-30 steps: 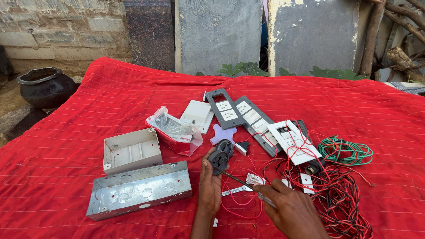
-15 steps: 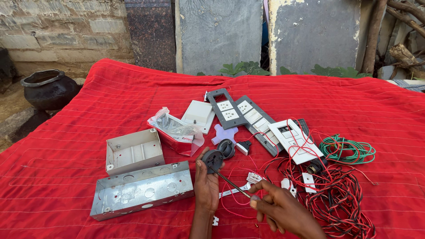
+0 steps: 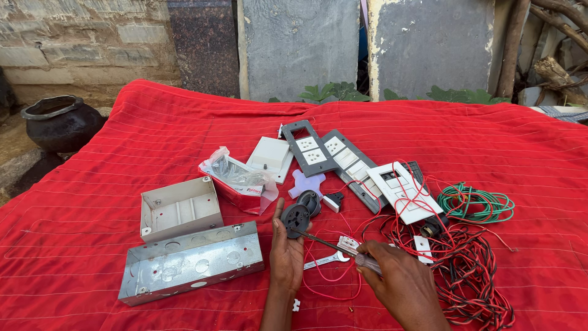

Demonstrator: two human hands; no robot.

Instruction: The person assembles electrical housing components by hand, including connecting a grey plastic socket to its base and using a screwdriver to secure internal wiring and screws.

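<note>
Fingers of the left hand (image 3: pixel 286 254) wrap a round black electrical fitting (image 3: pixel 296 219), thumb on its left edge, holding it upright off the red cloth (image 3: pixel 122 141) with its face toward the camera. Right hand (image 3: pixel 401 285) fingers are clenched around a screwdriver handle (image 3: pixel 367 263); the screwdriver shaft (image 3: pixel 324 242) runs up and left from that hand, its tip at the lower right side of the fitting. So the long axis of the tool lies diagonal, lower right to upper left, and the fitting sits up-left of the right hand, directly above the left.

A second round black piece (image 3: pixel 312 201) lies just behind the held one. A small spanner (image 3: pixel 324 262) rests on the cloth between the two hands. Left of the left hand: a long metal box (image 3: pixel 190 263), open side up, and a smaller square metal box (image 3: pixel 179 208) behind it. A clear plastic bag of small parts (image 3: pixel 242 179) is beyond. Switch and socket plates (image 3: pixel 331 156) lie further back. A tangle of red and black wire (image 3: pixel 474 270) sits right of the right hand, a green wire coil (image 3: pixel 474 204) behind it. A dark pot (image 3: pixel 58 122) stands off the cloth, far left.
</note>
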